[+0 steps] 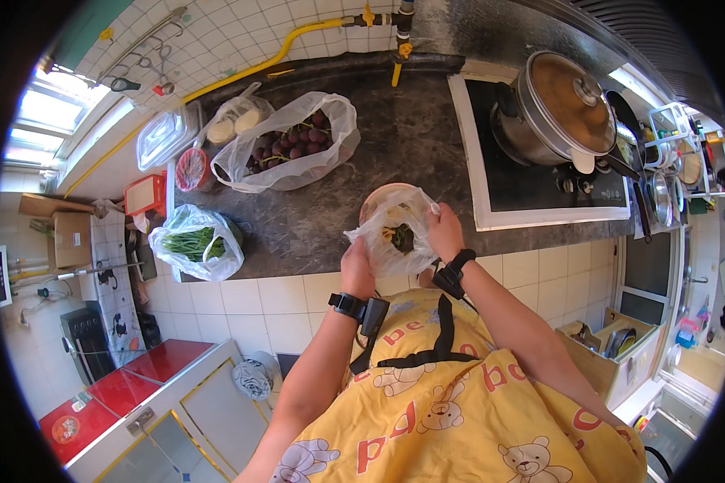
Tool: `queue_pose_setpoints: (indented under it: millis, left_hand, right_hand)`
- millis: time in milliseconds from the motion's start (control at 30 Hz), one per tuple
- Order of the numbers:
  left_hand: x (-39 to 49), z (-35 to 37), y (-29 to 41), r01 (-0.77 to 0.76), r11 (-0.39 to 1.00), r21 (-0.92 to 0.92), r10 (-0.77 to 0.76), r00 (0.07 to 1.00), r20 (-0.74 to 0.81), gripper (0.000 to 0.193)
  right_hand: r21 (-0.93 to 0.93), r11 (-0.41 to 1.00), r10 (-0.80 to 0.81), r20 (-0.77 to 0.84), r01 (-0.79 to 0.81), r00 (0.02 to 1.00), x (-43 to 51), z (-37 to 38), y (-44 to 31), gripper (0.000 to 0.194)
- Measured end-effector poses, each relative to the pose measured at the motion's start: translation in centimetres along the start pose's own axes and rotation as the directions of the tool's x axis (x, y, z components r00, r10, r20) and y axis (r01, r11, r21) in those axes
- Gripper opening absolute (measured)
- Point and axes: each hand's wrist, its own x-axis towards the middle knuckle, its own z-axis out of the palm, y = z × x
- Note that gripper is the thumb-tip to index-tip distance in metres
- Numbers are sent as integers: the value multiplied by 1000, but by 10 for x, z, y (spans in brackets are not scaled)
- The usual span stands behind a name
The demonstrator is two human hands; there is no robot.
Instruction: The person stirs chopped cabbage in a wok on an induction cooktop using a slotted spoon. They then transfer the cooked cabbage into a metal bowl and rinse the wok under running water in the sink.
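Observation:
A thin translucent plastic bag (379, 249) is spread between my hands, its mouth facing up. Inside it lie dark green leafy bits and some yellowish pieces. My left hand (357, 268) grips the bag's left rim, while my right hand (446, 230) pinches its upper right rim. Behind the bag, partly covered by it, shows the rim of a round pinkish bowl or basin (377, 196) on the dark countertop. What is in that vessel is hidden. Both hands are at the counter's front edge, in front of my body.
Grapes in a plastic bag (290, 145), a bag of green vegetables (198, 243), a red container (192, 169) and clear plastic boxes (168, 137) stand on the counter's left part. At right, a large lidded steel pot (534, 124) sits on the black cooktop (519, 196), with pan handles beyond it.

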Motion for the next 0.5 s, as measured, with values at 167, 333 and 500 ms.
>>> queue_pose_setpoints:
  millis: [167, 333, 500]
  left_hand:
    - [-3, -3, 3, 59, 986, -157, -53, 998, 43, 45]
    - [-22, -14, -6, -8, 991, -134, 46, 958, 284, 56]
    - [-25, -27, -17, -21, 895, 446, -26, 995, 99, 54]
  right_hand:
    - [436, 842, 176, 333, -317, 926, 24, -12, 19, 30]
    - [664, 651, -104, 559, -368, 823, 16, -48, 32, 40]
    - [280, 954, -104, 651, -110, 752, -2, -60, 29, 58]
